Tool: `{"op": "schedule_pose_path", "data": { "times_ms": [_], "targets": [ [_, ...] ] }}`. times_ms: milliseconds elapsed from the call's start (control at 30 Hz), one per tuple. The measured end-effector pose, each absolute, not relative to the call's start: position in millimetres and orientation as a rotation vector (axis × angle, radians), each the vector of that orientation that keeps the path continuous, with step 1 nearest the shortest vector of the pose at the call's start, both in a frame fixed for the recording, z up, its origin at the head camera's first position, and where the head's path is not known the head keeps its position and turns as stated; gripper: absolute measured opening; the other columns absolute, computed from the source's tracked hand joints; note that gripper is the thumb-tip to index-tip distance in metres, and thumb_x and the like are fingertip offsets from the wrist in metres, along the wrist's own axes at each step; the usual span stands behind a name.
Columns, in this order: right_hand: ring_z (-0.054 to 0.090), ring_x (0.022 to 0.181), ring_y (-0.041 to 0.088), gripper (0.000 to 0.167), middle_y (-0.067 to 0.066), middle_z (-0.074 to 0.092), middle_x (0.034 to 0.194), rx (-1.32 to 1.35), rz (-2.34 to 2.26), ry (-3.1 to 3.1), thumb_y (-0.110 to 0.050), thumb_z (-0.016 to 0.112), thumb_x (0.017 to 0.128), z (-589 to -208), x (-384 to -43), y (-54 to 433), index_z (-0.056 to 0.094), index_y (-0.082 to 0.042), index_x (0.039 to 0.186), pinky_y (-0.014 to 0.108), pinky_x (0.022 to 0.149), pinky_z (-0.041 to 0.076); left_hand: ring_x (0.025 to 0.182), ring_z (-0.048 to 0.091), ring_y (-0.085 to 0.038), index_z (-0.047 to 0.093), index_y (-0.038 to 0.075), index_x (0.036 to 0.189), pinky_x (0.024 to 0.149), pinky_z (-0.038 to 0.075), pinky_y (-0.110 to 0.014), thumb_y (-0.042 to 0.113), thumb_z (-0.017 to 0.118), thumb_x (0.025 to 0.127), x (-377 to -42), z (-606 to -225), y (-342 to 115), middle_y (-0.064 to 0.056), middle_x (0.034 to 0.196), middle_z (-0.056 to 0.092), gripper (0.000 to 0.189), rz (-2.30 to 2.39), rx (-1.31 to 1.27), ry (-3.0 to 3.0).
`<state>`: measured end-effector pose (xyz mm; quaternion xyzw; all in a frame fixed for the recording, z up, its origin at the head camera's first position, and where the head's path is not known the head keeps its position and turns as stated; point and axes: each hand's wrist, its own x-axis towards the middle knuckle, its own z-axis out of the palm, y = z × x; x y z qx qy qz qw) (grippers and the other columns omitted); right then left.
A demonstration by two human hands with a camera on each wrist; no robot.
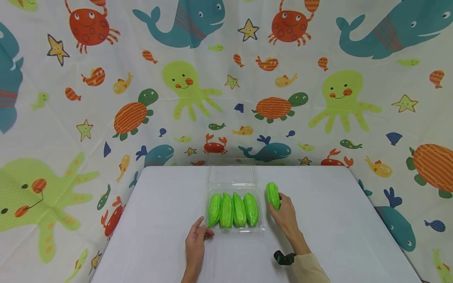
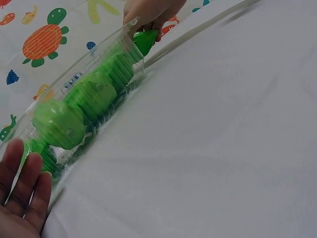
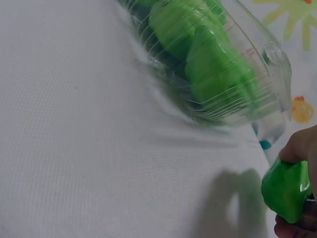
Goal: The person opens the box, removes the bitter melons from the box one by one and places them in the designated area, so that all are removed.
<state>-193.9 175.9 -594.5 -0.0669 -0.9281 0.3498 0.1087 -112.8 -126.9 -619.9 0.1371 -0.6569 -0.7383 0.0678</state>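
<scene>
A clear plastic clamshell box sits on the table with several glossy green bitter melons side by side in it. Just right of the box, my right hand grips another green bitter melon between thumb and fingers; its shadow falls on the cloth in the right wrist view. My left hand is at the near left corner of the box, fingers relaxed and holding nothing. In the left wrist view its fingers are beside the box wall; whether they touch it I cannot tell.
The box's transparent lid lies folded back toward the far edge of the white-covered table. A curtain printed with sea animals hangs behind and at both sides. A black device is on the right wrist.
</scene>
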Motion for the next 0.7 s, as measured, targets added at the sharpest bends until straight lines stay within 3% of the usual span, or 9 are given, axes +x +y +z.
{"op": "schedule_pose_path", "data": {
  "times_ms": [233,700],
  "targets": [
    [0.058,0.096,0.031,0.061,0.027,0.058,0.121,-0.181,0.993,-2.749,-0.023,0.07,0.089,-597.8,-198.1,174.3,0.049,0.01,0.136,0.044,0.079,0.052,0.081,0.071,-0.009,0.048,0.001,0.144,0.08,0.06,-0.021,0.01,0.05,0.104,-115.9,-618.3,-125.8,-0.022,0.092,0.07,0.041,-2.232,0.413,-1.965],
    [0.059,0.092,0.03,0.059,0.026,0.058,0.116,-0.173,0.914,-2.745,-0.023,0.071,0.089,-604.1,-194.5,168.6,0.051,0.009,0.133,0.044,0.076,0.054,0.083,0.071,-0.01,0.049,0.004,0.144,0.08,0.059,-0.021,0.016,0.051,0.105,-112.6,-623.0,-128.1,-0.02,0.093,0.072,0.041,-2.199,0.431,-2.024]
  ]
}}
